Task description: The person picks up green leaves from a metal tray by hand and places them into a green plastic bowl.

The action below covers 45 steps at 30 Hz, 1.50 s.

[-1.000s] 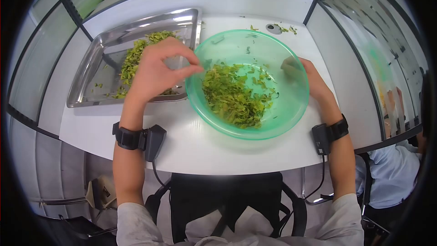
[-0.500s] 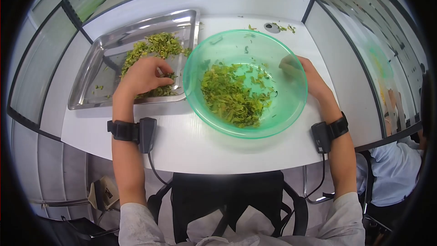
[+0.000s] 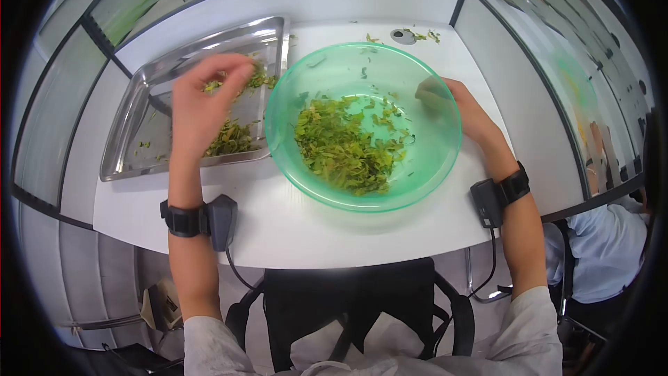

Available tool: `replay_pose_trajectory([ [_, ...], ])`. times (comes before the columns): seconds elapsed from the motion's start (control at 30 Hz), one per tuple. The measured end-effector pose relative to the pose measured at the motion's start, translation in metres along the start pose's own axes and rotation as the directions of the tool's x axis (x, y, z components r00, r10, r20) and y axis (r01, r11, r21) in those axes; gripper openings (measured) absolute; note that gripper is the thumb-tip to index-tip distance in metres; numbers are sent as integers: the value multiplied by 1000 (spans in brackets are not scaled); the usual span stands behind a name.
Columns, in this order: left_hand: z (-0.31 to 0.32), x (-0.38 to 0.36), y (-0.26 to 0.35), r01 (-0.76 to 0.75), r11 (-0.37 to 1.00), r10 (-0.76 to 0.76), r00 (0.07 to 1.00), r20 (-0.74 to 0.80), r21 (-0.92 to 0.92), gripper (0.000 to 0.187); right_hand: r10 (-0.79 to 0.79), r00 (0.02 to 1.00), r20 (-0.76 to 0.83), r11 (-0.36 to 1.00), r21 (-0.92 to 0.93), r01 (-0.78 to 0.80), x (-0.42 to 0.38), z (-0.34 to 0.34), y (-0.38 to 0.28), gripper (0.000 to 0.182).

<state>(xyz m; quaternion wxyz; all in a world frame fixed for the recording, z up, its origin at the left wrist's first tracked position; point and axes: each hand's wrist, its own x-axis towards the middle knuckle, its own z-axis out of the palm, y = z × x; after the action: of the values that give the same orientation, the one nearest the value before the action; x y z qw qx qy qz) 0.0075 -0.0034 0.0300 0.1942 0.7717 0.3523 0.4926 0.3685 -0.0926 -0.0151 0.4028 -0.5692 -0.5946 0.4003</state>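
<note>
My left hand is raised over a steel tray, its thumb and fingertips pinched together. Whatever lies between the fingertips is blurred and too small to name. Chopped green leaves lie in the tray, partly hidden beneath this hand. To the right stands a translucent green plastic bowl, tilted towards me, with a pile of leaf pieces at its lower left. My right hand is at the bowl's right side, its curled fingers showing through the wall from outside and closed against it.
Loose leaf scraps lie near a round cable hole at the back of the white table. Partition panels enclose the table. A black chair is below its front edge. Another person sits at the right.
My left hand has lifted from the leaves in the tray and moved up and away from me, fingers still pinched. My right hand stays at the bowl. The view has shifted slightly.
</note>
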Motion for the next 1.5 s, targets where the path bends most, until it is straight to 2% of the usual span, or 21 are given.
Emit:
replay_pose_trajectory([
  [0.03,6,-2,6,0,1000,0,1000,10,-4,12,7,1000,-7,1000,4,-7,-1,0,2,23],
  [0.07,13,-4,13,-205,979,195,937,291,4,12,1,1000,3,1000,0,-1,0,-1,3,24],
  [0.1,16,-6,16,-394,918,355,764,539,-46,13,-6,1000,17,1000,-7,7,1,-2,3,24],
  [0.13,16,-7,15,-389,920,352,768,534,-47,13,9,1000,20,1000,-29,-8,3,-4,6,26],
  [0.2,17,-9,15,-186,976,218,849,481,-115,16,9,1000,25,1000,-9,-9,3,-4,5,26],
  [0.23,14,-8,14,-186,976,218,848,483,-114,16,8,1000,19,1000,22,-9,1,-3,5,27],
  [0.3,2,-5,7,-9,996,27,977,213,-85,18,10,1000,19,1000,19,-10,0,-3,3,27],
  [0.33,-3,-2,2,-11,999,19,989,146,-53,15,10,1000,23,1000,9,-11,0,-3,2,27],
  [0.5,-20,3,-24,89,995,-95,973,209,34,14,-1,1000,14,1000,25,1,1,-2,4,28],
  [0.6,-24,-1,-36,185,976,-214,922,323,119,19,5,1000,26,1000,24,-5,1,-3,6,27],
  [0.67,-30,-8,-40,114,908,-347,745,570,403,23,11,1000,26,1000,14,-12,1,-4,5,27],
  [0.8,-32,-5,-40,176,875,-442,670,597,451,24,6,1000,28,1000,12,-7,1,-3,5,25],
  [0.9,-30,-5,-40,144,878,-425,672,607,456,18,4,1000,26,1000,14,-4,0,-3,5,25],
  [0.97,-28,-2,-40,72,869,-344,798,494,489,14,-9,1000,28,1000,18,9,1,-3,6,24],
  [1.1,-22,-1,-20,43,867,-246,903,351,497,12,6,1000,24,1000,13,-6,2,-4,6,25],
  [1.17,-19,-1,-14,22,915,-123,966,226,404,11,14,1000,20,1000,16,-15,1,-3,5,25],
  [1.23,-11,0,-7,14,931,-93,976,198,364,11,-3,1000,21,1000,8,2,1,-3,5,25],
  [1.3,1,-2,1,7,1000,-5,993,121,-16,11,1,1000,17,1000,9,-1,2,-3,6,25],
  [1.33,7,-4,4,1,1000,1,992,122,-20,11,-1,1000,18,1000,8,1,2,-3,6,26],
  [1.43,22,-12,10,-94,993,115,882,456,-69,11,8,1000,29,1000,8,-8,1,-4,1,27],
  [1.5,24,-10,9,-139,980,186,889,420,-140,15,-14,1000,28,1000,12,14,-1,-2,-2,27],
])
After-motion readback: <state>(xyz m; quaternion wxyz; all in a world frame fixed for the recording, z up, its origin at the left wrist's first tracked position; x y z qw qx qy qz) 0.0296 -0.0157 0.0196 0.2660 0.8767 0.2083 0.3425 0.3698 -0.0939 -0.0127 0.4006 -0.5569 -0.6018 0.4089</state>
